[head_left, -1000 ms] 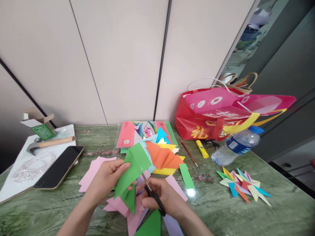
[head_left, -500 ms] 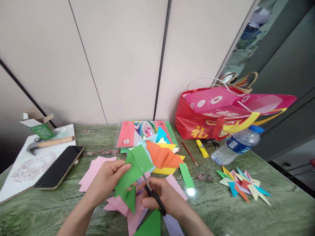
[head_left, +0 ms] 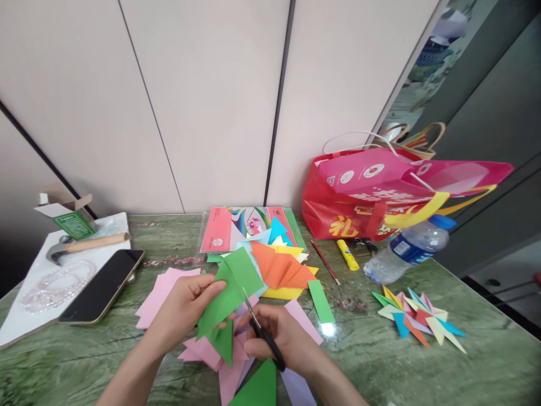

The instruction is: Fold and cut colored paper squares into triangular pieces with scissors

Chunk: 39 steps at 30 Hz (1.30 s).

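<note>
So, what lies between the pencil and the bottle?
In the head view, a yellow glue stick lies between pencil and bottle; a dark object, too unclear to name, lies beside it.

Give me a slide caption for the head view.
Left hand holds green paper; right hand holds scissors at its edge.

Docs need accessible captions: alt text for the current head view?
A person's left hand holds green paper while the right hand holds black-handled scissors, their blades at the paper's edge. Pink paper lies nearby on a green table, with multicoloured pointed paper shapes, a plastic bottle and a red bag to the right.
</note>
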### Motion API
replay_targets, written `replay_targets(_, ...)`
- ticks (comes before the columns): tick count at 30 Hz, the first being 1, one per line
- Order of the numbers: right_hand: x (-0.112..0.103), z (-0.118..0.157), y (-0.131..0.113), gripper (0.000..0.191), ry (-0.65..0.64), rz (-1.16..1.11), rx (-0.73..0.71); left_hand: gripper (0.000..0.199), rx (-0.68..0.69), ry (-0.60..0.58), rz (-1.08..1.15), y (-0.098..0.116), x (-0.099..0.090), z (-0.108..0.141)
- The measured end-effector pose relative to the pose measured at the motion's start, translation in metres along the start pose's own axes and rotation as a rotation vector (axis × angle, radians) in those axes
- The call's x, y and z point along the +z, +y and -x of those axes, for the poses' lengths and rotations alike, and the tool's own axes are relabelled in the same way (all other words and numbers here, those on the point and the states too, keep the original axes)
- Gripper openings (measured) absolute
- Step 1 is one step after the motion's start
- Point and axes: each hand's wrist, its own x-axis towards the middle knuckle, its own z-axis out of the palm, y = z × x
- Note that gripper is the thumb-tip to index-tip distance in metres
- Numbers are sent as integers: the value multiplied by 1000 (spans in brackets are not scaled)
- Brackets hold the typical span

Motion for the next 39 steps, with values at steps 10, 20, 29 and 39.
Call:
replay_targets(10, -1, 0, 5, 38, 6, 9, -33, 29, -45, -21, 120, -3, -1, 0)
replay_targets(20, 0, 1, 1, 40, 22, 18, 14, 27, -67, -36, 125, -3, -1, -2)
replay_targets(29, -4, 3, -1, 38, 26, 8, 42, 29, -35, -19, 71, -8, -1, -7)
replay_targets(39, -5, 4, 3, 37, 37, 3, 36, 28, -43, -54, 118, -13, 0, -8)
